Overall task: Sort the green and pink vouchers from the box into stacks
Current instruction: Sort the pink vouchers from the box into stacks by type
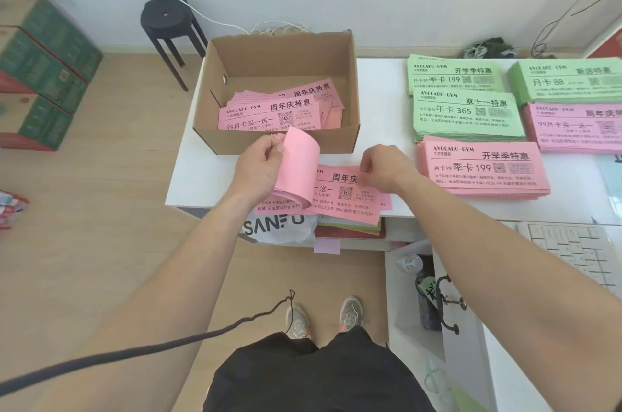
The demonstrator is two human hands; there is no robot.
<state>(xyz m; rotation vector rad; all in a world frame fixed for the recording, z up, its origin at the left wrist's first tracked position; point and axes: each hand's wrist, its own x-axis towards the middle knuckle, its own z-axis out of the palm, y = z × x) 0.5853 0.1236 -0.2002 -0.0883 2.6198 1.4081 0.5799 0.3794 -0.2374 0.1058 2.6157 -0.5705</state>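
A bundle of pink vouchers (348,197) lies at the near edge of the white table (190,182), just in front of the cardboard box (354,142) and overhanging the table's rim a little. The left hand (261,167) has curled its thumb and fingers round the left ends of the upper sheets and bent them up into a roll, blank backs showing. The right hand (383,169), fingers curled, pinches the bundle's far edge near its right end. More loose pink vouchers (269,115) lie printed side up in the bottom of the box. To the right, well apart from the hands, sorted piles cover the table: three green stacks (468,117) at the back and two pink stacks (484,167) nearer, packed side by side. A keyboard (572,250) sits on a lower surface at the right. Under the table's near edge a white bag (279,228) rests on a shelf. A black stool (166,19) stands left of the box by the wall and green cartons (43,68) are piled far left, with bare wooden floor (101,209) between them and the table.
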